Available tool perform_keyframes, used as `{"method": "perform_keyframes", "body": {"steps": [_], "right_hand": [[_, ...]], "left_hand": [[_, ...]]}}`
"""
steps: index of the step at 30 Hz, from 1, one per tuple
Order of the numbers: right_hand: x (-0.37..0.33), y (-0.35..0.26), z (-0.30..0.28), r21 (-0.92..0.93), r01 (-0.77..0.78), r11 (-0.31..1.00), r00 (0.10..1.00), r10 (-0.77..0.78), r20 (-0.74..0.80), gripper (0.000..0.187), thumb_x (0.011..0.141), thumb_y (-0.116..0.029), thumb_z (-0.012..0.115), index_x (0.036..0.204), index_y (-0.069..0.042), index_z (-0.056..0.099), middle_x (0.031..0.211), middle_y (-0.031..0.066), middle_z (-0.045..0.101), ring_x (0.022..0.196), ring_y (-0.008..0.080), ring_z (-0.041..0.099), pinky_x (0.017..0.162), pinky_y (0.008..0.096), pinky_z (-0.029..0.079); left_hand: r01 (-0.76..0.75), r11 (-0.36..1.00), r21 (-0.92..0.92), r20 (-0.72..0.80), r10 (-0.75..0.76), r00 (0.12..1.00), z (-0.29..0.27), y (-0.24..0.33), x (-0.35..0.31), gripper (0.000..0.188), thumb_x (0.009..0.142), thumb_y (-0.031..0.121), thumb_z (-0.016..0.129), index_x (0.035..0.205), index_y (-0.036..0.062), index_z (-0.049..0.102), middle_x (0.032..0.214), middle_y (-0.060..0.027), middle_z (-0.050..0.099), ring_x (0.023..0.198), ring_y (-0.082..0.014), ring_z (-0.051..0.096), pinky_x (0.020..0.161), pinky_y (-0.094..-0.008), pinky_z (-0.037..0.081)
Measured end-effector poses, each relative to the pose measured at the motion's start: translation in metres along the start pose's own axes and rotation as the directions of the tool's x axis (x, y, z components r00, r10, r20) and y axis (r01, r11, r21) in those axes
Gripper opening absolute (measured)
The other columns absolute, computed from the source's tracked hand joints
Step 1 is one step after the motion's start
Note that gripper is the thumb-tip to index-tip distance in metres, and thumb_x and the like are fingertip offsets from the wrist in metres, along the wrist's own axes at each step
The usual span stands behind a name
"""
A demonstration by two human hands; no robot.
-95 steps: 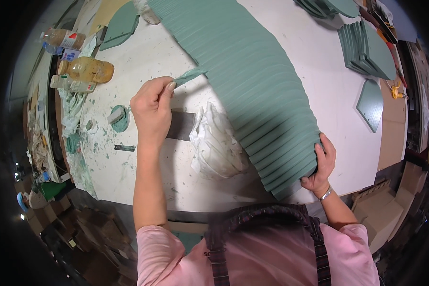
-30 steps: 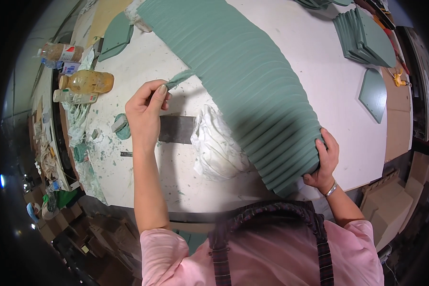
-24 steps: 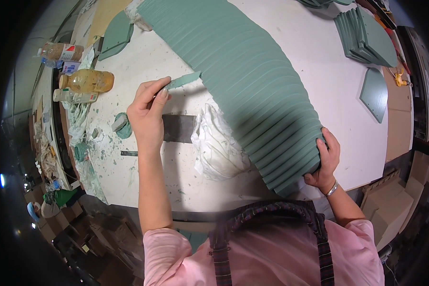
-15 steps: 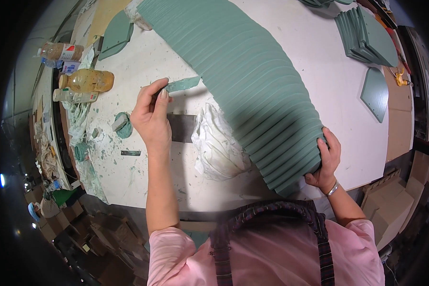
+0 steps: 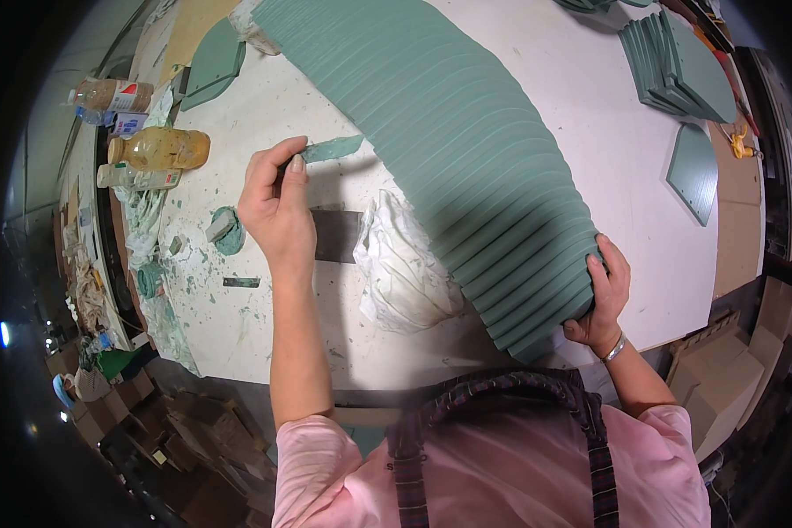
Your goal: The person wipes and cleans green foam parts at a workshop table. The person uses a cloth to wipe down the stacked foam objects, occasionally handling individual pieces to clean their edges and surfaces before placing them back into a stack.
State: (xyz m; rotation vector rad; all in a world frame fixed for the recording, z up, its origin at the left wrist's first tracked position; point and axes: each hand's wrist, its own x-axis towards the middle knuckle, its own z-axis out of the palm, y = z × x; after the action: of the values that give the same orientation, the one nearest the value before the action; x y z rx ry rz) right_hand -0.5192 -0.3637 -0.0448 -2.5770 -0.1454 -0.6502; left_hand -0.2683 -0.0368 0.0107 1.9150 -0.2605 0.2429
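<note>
A long, curved row of green painted panels point(image 5: 466, 132), packed on edge, runs from the far left to the near right of the white table. My right hand point(image 5: 605, 295) grips its near right end, thumb at the end panel and fingers along the outer side. Between thumb and fingers my left hand point(image 5: 277, 198) pinches a thin flat strip point(image 5: 333, 149) smeared with green. The strip's tip points at the row's left side, a small gap away. A crumpled white cloth point(image 5: 405, 273) lies between my left forearm and the row, over part of a dark flat plate point(image 5: 336, 236).
Left of my hand are a green-smeared lump with a grey block point(image 5: 226, 231) and a small dark strip point(image 5: 241, 282). Bottles point(image 5: 163, 150) line the left edge. More green panels lie at far left point(image 5: 213, 66) and right point(image 5: 678, 70). Cardboard boxes point(image 5: 717, 374) stand beyond the table.
My left hand has drawn slightly left and away, taking the strip's tip off the row's left side. My right hand and the row look unmoved.
</note>
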Motion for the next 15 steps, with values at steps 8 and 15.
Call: {"method": "perform_keyframes", "body": {"steps": [8,15], "right_hand": [[-0.0003,0.0002,-0.0009,-0.001,0.0,1.0,1.0,0.0,0.008,0.078,0.09,-0.067,0.048,0.137,-0.004,0.052,0.137,0.0307,0.053,0.12,0.0469,0.056,0.099,0.0518,0.044],[-0.0002,0.0,-0.0005,0.002,0.001,1.0,1.0,-0.001,0.008,0.079,0.09,-0.066,0.048,0.137,-0.004,0.051,0.137,0.031,0.053,0.12,0.0471,0.056,0.099,0.0519,0.044]], "left_hand": [[-0.041,0.999,0.009,0.033,0.041,0.999,-0.0025,0.002,0.0022,0.02,0.094,-0.005,0.06,0.112,-0.0047,0.068,0.101,-0.0049,0.064,0.083,-0.0101,0.055,0.074,-0.0229,0.047],[-0.072,0.997,0.025,0.039,0.071,0.997,-0.0017,0.0013,0.0041,0.019,0.093,-0.006,0.059,0.11,-0.0045,0.069,0.098,-0.0042,0.062,0.082,-0.0098,0.055,0.074,-0.022,0.047]]}}
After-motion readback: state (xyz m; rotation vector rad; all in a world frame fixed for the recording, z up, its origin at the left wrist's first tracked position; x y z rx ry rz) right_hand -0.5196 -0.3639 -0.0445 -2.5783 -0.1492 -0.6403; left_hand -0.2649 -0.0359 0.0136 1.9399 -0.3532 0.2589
